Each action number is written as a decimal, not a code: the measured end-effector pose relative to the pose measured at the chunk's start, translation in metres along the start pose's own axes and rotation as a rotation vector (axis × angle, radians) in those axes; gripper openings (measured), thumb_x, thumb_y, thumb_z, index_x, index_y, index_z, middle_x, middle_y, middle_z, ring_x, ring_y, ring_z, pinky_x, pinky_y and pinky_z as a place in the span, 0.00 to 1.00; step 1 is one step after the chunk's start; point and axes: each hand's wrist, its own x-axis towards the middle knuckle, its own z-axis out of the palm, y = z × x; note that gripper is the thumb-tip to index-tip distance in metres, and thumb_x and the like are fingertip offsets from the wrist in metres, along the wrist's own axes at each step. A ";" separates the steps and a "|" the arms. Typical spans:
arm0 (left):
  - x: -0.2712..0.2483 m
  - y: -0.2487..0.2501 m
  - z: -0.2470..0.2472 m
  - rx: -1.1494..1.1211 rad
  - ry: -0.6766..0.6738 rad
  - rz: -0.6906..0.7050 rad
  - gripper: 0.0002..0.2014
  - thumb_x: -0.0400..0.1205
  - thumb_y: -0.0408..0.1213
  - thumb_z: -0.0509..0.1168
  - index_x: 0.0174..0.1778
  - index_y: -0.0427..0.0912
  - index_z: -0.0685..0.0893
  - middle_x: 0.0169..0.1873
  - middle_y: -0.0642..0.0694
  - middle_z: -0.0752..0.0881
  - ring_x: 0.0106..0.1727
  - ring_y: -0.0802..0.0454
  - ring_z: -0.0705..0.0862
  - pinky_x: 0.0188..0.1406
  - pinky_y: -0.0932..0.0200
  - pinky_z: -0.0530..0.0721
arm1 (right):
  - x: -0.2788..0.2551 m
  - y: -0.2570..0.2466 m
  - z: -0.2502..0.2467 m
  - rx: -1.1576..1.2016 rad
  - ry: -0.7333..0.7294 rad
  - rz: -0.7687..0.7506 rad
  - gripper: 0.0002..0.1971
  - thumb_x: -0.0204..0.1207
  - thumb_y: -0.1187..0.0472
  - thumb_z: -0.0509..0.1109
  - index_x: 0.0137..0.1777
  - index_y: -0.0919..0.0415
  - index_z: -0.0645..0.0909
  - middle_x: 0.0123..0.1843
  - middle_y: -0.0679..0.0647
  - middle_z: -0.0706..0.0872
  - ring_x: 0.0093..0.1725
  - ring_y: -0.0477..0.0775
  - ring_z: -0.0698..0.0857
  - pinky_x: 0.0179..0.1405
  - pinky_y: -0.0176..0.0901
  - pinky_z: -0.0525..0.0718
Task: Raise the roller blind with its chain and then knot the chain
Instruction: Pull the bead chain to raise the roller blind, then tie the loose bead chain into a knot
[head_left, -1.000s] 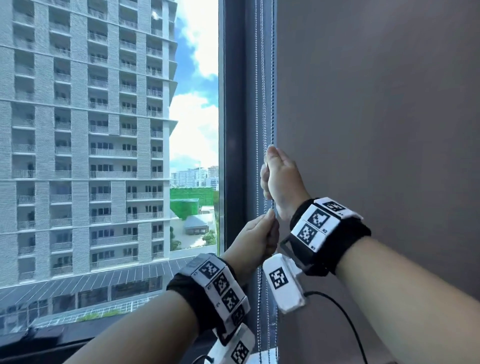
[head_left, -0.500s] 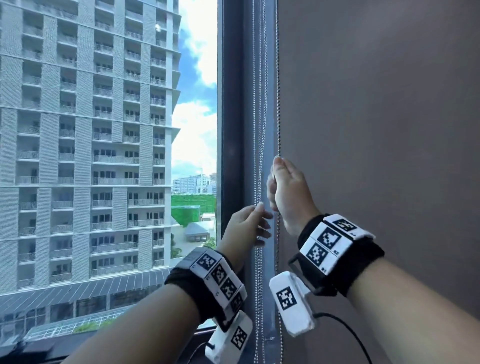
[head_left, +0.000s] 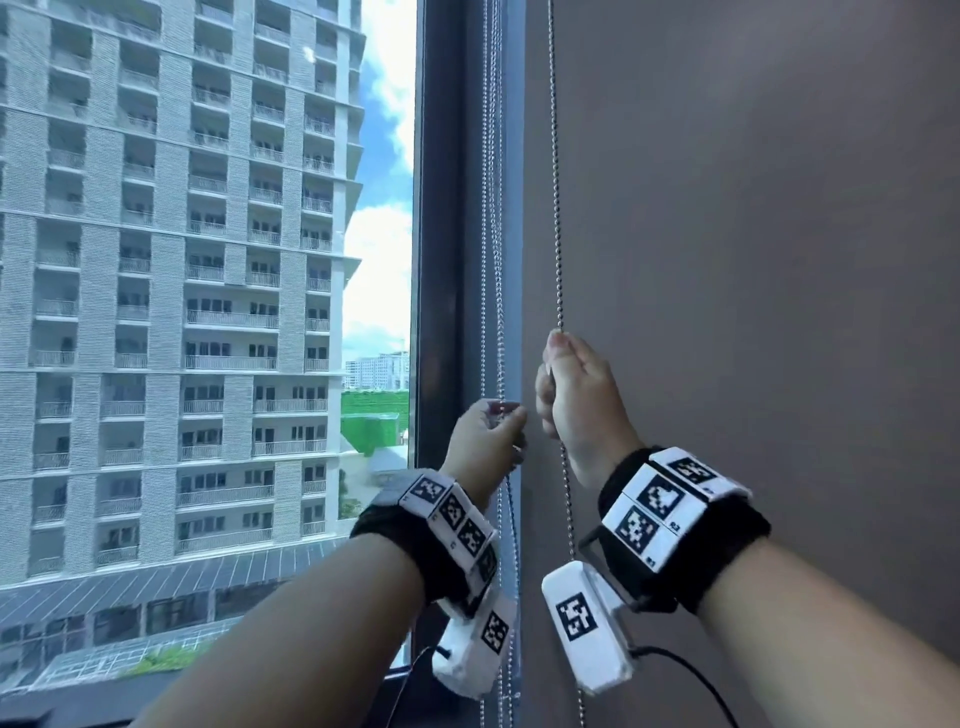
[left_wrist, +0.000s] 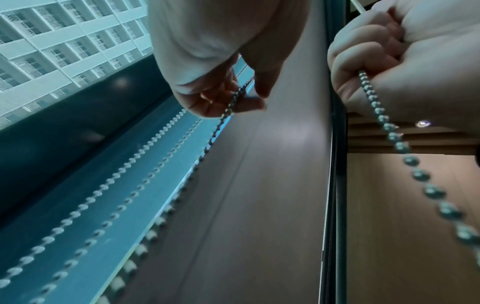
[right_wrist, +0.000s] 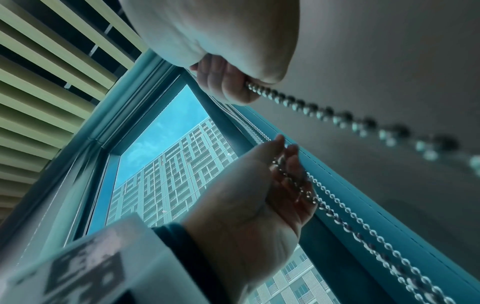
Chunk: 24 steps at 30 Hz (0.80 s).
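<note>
A taupe roller blind fills the right of the head view. Its silver bead chain hangs in front of the blind's left edge. My right hand grips this strand in a fist, thumb on top, and the chain runs on down past my wrist. More chain strands hang along the dark window frame. My left hand sits lower and to the left, its fingers curled round those strands. The left wrist view shows the left fingers pinching a strand, and the right hand clenched on the chain.
Clear window glass on the left looks onto a tall apartment block. A black cable trails from the white wrist camera. In the right wrist view a slatted ceiling runs overhead.
My left hand let go of the strand under my right hand, opened, moved left and now curls round the strands by the frame. My right hand keeps its grip, sitting lower in the view.
</note>
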 end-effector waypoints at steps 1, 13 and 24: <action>0.000 0.001 0.005 -0.024 0.020 0.005 0.08 0.83 0.40 0.64 0.51 0.39 0.77 0.30 0.45 0.78 0.18 0.61 0.75 0.18 0.67 0.73 | 0.001 0.002 -0.002 0.003 0.006 -0.001 0.20 0.85 0.54 0.52 0.29 0.52 0.63 0.24 0.49 0.66 0.21 0.47 0.64 0.20 0.38 0.64; -0.007 0.052 0.031 -0.159 -0.069 0.163 0.15 0.86 0.42 0.58 0.51 0.36 0.85 0.37 0.45 0.86 0.37 0.54 0.84 0.39 0.60 0.82 | -0.005 0.033 -0.008 0.172 -0.038 0.017 0.14 0.82 0.53 0.55 0.53 0.53 0.82 0.53 0.56 0.87 0.56 0.52 0.85 0.60 0.49 0.81; -0.030 0.030 0.024 -0.087 -0.124 0.148 0.13 0.86 0.39 0.59 0.44 0.40 0.88 0.43 0.44 0.88 0.47 0.52 0.86 0.59 0.54 0.84 | -0.041 0.071 0.002 -0.039 -0.050 -0.027 0.20 0.83 0.50 0.53 0.73 0.49 0.70 0.66 0.50 0.84 0.67 0.43 0.81 0.70 0.49 0.78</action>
